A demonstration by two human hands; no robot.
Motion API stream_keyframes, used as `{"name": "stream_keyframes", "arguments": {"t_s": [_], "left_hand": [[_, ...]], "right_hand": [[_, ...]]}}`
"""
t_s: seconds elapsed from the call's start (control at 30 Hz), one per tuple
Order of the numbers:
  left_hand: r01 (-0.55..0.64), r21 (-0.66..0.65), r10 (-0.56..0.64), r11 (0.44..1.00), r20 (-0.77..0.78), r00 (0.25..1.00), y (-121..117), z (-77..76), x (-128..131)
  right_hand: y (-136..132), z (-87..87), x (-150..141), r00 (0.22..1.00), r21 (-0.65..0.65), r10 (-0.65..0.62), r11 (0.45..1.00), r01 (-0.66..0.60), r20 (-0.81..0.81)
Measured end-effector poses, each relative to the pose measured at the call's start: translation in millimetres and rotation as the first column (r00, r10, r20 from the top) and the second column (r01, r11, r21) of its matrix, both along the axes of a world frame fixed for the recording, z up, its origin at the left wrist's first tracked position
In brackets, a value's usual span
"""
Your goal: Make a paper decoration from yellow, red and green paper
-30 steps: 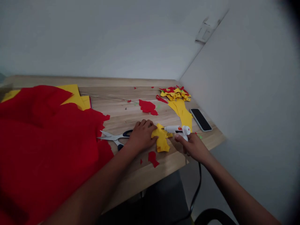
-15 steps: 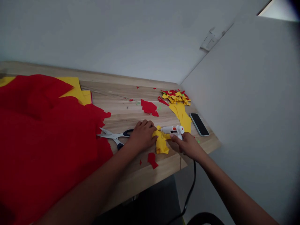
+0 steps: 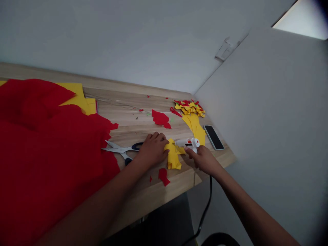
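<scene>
My left hand [image 3: 154,149] grips the left edge of a yellow felt-like cutout [image 3: 174,160] on the wooden desk, its thumb and fingers closed over that edge. My right hand [image 3: 204,159] is wrapped round the handle of a white glue gun [image 3: 182,142], whose nozzle points left at the upper part of the cutout. Whether the tip touches the material I cannot tell. A black cord runs down from the gun. Beside my left wrist lie spread scissors [image 3: 120,149] with dark handles. A red scrap [image 3: 164,176] rests just below the cutout.
Red cloth [image 3: 51,153] covers the desk's left side, over yellow sheets [image 3: 77,97]. Another red scrap [image 3: 161,118] lies behind my hands. Toward the back right are a pile of red and yellow cutouts [image 3: 190,108], yellow strips [image 3: 195,126] and a phone [image 3: 213,137] near the right wall.
The camera view has shifted, bringing a bright panel in at upper right. The glue gun has moved slightly left relative to the yellow cutout; my left hand keeps its hold.
</scene>
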State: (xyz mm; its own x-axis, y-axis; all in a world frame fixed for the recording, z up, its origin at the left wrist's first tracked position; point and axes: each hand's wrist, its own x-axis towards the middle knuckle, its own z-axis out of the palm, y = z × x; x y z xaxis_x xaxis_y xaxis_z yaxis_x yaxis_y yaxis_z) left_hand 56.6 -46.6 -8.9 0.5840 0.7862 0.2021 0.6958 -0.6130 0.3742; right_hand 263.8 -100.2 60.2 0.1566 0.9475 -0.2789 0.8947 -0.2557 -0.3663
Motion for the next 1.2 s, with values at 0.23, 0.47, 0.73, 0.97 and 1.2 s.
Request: {"name": "stream_keyframes", "arguments": {"t_s": [0.23,0.47,0.73,0.97,1.2], "left_hand": [[-0.004,-0.003,0.004,1.0,-0.003,1.0,0,1.3,0],[0.003,0.0,-0.003,1.0,-0.01,1.0,0,1.2,0],[-0.003,-0.011,0.003,1.0,-0.012,1.0,0,3.5,0],[-0.007,-0.016,0.007,1.0,-0.023,1.0,-1,5.2,0],[0.001,0.002,-0.001,1.0,-0.018,1.0,0,1.6,1]], "right_hand": [[-2,2.4,-2,0.999,0.001,-0.012,1.0,0.012,-0.052],[2,1.7,-4,0.999,0.008,0.012,1.0,-0.012,-0.036],[1,2.5,-11,0.998,-0.016,0.002,1.0,-0.003,-0.06],[0,3.5,-5,0.999,-0.003,0.029,1.0,-0.029,-0.018],[2,3.2,-2,1.0,-0.009,-0.007,1.0,0.007,-0.019]]}}
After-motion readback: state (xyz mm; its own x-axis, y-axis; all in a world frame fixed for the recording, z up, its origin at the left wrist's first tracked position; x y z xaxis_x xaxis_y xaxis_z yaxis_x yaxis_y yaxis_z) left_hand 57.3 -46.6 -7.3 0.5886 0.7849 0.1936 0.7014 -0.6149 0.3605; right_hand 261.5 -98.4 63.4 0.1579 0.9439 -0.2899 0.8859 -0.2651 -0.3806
